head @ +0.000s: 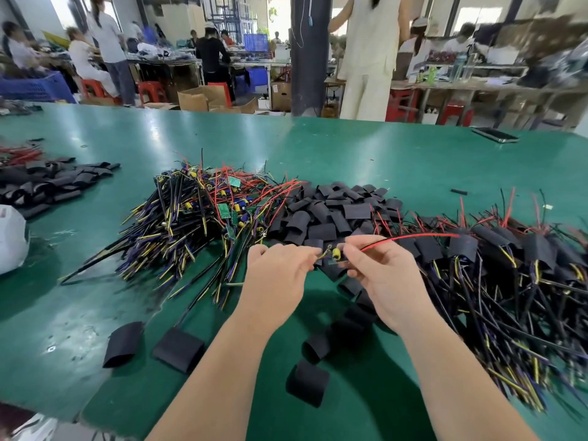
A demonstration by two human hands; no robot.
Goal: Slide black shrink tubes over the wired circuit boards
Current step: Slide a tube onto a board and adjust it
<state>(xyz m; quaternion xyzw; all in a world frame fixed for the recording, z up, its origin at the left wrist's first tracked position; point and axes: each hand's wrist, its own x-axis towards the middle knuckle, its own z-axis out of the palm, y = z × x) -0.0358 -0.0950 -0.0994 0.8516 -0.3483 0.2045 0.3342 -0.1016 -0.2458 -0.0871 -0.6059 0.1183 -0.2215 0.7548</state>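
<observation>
Wired board pinched between both hands over the tube pile

A small wired circuit board with a yellow component is held in the air at the middle of the scene, just above the near edge of the heap of black shrink tubes. Its yellow and black leads are pinched by the curled fingers of the left hand. The board's right end and its red wire are gripped by the thumb and fingers of the right hand, and the wire is seen trailing away to the right. Whether a tube is already on the board cannot be told.

A tangle of bare wired boards is heaped to the left of the tube heap on the green table. Boards already sleeved in black are piled to the right. Loose tubes are scattered on the near side, around the forearms. A second heap of tubes lies at the far left, a white bag is seen at the left edge, and a phone rests at the far right
</observation>
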